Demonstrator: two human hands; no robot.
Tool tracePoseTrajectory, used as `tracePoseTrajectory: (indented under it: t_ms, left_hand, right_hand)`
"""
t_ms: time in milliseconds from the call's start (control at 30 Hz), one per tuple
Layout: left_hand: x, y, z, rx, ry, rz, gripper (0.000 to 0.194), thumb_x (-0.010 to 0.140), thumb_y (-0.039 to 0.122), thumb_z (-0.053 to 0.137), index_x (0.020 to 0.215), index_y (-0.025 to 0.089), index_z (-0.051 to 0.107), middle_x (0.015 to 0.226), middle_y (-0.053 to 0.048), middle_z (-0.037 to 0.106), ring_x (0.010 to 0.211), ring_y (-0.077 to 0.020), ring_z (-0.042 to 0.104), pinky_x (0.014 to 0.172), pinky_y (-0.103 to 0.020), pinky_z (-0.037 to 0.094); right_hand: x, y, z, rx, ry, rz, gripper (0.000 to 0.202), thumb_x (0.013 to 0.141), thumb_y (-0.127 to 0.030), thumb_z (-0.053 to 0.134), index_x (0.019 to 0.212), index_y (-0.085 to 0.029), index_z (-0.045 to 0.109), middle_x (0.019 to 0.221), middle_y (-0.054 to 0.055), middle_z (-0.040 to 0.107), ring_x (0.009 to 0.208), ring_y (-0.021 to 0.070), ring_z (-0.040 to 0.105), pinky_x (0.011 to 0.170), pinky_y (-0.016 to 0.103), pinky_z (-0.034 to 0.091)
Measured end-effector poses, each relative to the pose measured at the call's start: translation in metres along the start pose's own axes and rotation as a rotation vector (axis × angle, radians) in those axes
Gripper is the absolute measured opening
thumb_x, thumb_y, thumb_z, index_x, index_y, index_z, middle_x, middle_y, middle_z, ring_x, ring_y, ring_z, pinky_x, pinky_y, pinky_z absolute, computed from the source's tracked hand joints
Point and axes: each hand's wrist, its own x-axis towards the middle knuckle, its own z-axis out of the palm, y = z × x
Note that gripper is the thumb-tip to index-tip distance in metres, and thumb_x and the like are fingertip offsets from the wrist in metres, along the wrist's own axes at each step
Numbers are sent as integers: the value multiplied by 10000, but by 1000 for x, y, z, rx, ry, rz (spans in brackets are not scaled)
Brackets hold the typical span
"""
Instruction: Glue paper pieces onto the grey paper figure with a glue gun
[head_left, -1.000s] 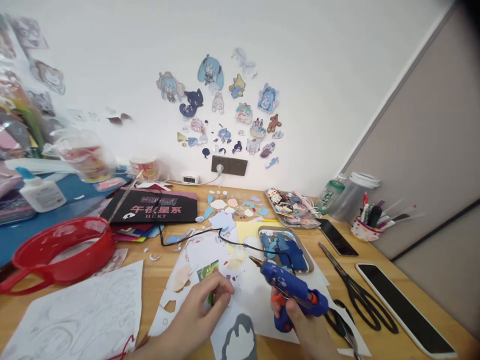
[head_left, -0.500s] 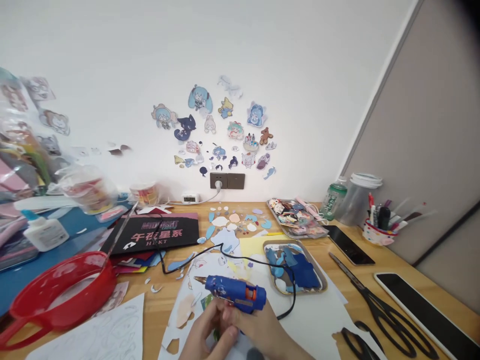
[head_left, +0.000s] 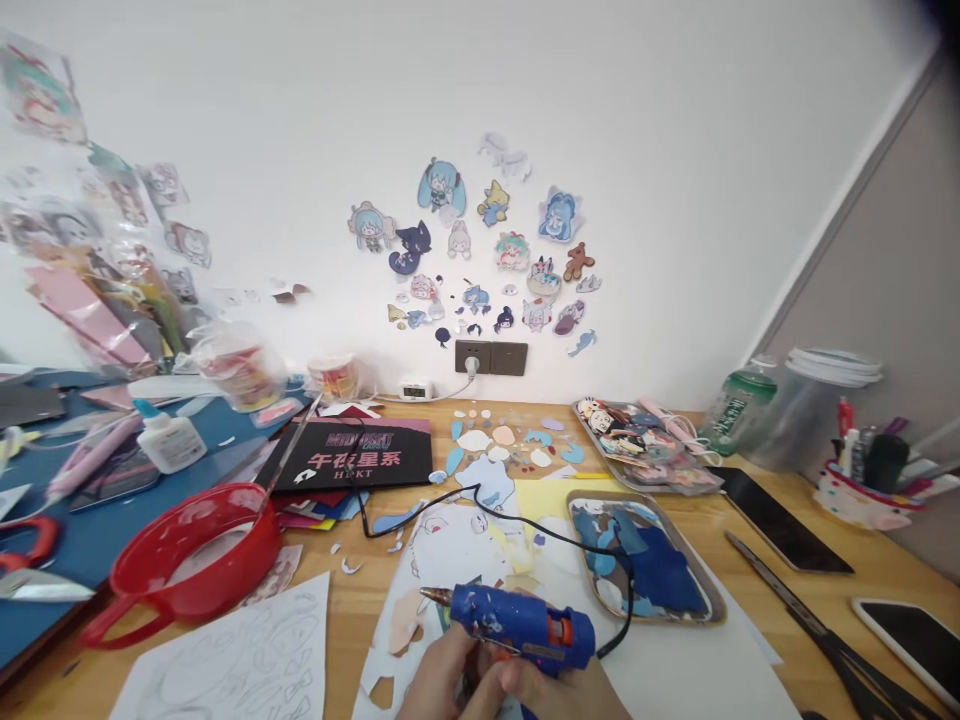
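Note:
A blue glue gun (head_left: 510, 618) with a metal nozzle points left, low in the middle of the view. My right hand (head_left: 562, 690) is wrapped round its handle, partly cut off by the bottom edge. Against it, my left hand (head_left: 442, 675) is closed, its fingertips under the gun's body. Whatever the left fingers hold is hidden. Below the hands lie white paper sheets (head_left: 675, 660) with cut-out holes and paper scraps. The gun's black cord (head_left: 540, 530) runs back across the papers.
On the left stand a red cup (head_left: 202, 560), a white glue bottle (head_left: 171, 440) and a black folder (head_left: 360, 455). A tray of blue paper scraps (head_left: 649, 560), black scissors (head_left: 817, 630), a phone (head_left: 780, 520) and a pen holder (head_left: 862, 495) lie to the right. Paper characters cover the wall.
The camera has turned left, so the desk and wall items sit further right in view. The glue gun and both hands appear lower and further right, still together.

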Motion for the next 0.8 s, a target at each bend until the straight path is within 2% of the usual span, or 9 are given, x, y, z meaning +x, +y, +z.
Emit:
tracePoseTrajectory:
  t_ms: [100, 200, 333, 467, 533, 600, 667, 800]
  left_hand:
    - [-2, 5, -2, 27, -48, 22, 446, 873, 566, 409, 1033, 201, 610, 801, -82, 628, 754, -220, 556, 809, -344, 458]
    - [-2, 4, -3, 9, -45, 60, 355, 888, 508, 428, 987, 210, 593, 899, -94, 627, 842, -228, 553, 870, -344, 437]
    - [-1, 1, -2, -87, -56, 20, 284, 894, 471, 453, 899, 200, 536, 835, -61, 597, 760, -183, 525, 747, -280, 460]
    - [1, 8, -2, -142, -98, -22, 265, 898, 451, 461, 845, 192, 489, 768, -18, 523, 689, -143, 464, 662, -245, 420]
    - [2, 13, -3, -157, -112, -53, 276, 900, 460, 448, 838, 192, 470, 719, 9, 465, 642, -128, 425, 607, -235, 386]
    - [2, 16, -4, -181, -123, -90, 289, 897, 475, 443, 828, 194, 454, 682, 31, 420, 602, -117, 390, 564, -229, 347]
    - [3, 18, -5, -209, -128, -111, 300, 893, 488, 441, 826, 195, 445, 661, 43, 397, 582, -112, 367, 547, -228, 323]
    - [3, 19, -5, -220, -140, -129, 306, 895, 493, 432, 823, 195, 440, 655, 45, 394, 585, -111, 367, 550, -231, 313]
  right_hand:
    - [-2, -10, -1, -53, -66, 73, 555, 661, -644, 633, 984, -193, 625, 961, 111, 661, 889, 266, 607, 838, 420, 475]
    - [-5, -22, 0, -77, -55, 82, 467, 708, -562, 635, 1005, -201, 629, 1058, 109, 650, 957, 272, 596, 876, 419, 462]
    - [-8, -36, 1, -170, -26, 5, 297, 770, -429, 605, 955, -197, 628, 975, 96, 664, 915, 256, 600, 864, 408, 465]
    - [-10, -35, -5, -141, 73, 9, 253, 779, -433, 596, 813, -184, 625, 833, 74, 647, 810, 220, 583, 771, 356, 470]
    - [-10, -31, -10, -71, 157, 87, 313, 762, -465, 611, 650, -176, 564, 639, 29, 565, 634, 163, 518, 623, 296, 443]
    - [-9, -29, -13, -5, 212, 149, 409, 734, -491, 631, 532, -184, 450, 510, -22, 432, 513, 111, 399, 512, 254, 359]
    - [-7, -29, -14, 42, 224, 157, 444, 705, -493, 654, 511, -192, 391, 469, -54, 352, 472, 85, 324, 475, 239, 289]
    - [-4, -32, -15, 103, 225, 117, 375, 687, -428, 678, 565, -195, 411, 463, -84, 316, 446, 72, 280, 469, 240, 231]
